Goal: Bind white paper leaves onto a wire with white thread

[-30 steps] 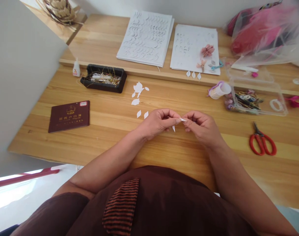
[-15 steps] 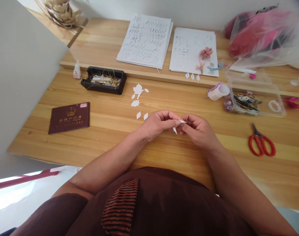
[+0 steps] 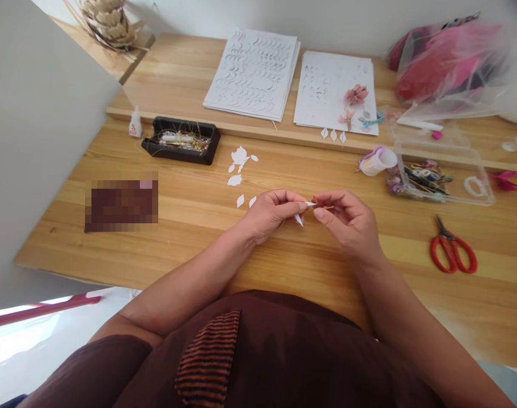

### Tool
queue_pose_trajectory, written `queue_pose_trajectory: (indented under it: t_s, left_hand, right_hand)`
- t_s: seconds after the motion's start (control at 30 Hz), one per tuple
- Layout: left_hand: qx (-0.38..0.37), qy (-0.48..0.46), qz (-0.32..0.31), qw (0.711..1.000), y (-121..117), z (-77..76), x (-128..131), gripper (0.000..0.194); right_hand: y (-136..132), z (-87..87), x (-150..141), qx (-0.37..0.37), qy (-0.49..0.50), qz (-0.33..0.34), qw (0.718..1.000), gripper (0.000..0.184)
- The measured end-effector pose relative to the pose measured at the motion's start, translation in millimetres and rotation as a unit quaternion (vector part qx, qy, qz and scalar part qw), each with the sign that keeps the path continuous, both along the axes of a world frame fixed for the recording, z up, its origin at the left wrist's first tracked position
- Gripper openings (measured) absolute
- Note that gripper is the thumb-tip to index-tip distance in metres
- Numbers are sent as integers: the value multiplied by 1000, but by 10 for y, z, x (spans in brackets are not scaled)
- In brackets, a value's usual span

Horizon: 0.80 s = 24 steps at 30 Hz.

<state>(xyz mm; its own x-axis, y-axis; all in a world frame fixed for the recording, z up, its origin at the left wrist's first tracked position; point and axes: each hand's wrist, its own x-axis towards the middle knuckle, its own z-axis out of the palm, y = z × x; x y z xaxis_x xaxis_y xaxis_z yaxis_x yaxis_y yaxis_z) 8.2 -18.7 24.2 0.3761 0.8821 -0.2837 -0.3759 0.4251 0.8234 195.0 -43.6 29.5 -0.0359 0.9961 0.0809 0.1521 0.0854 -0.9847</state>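
Observation:
My left hand is closed in a pinch on small white leaf-shaped paper pieces. One paper tip points right from between thumb and forefinger, and another paper leaf hangs below. My right hand is just to the right, its thumb and forefinger apart around a thin gold wire by the paper tip. Its other fingers are curled and partly hidden. Loose white paper leaves lie left of my hands, with more cut-out paper shapes farther back.
Red-handled scissors lie at right. Behind them are a clear plastic box of small supplies and a white roll. A black tray, glue bottle and dark red booklet are at left. Paper stacks rest on the raised shelf.
My right thumb and forefinger have parted and drawn back slightly from the paper tip. My left hand stays nearly in place, still pinching the paper pieces.

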Motion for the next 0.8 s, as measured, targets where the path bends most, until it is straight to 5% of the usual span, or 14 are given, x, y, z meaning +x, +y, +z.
queue_pose_trajectory:
  t_s: [0.3, 0.8]
  left_hand:
    - [6, 8, -17, 1000, -9, 2, 8, 20]
    - [14, 7, -46, 999, -13, -18, 5, 27]
  right_hand:
    - [6, 77, -27, -15, 36, -1, 999, 16]
    - [40, 37, 8, -117, 132, 59, 983, 35]
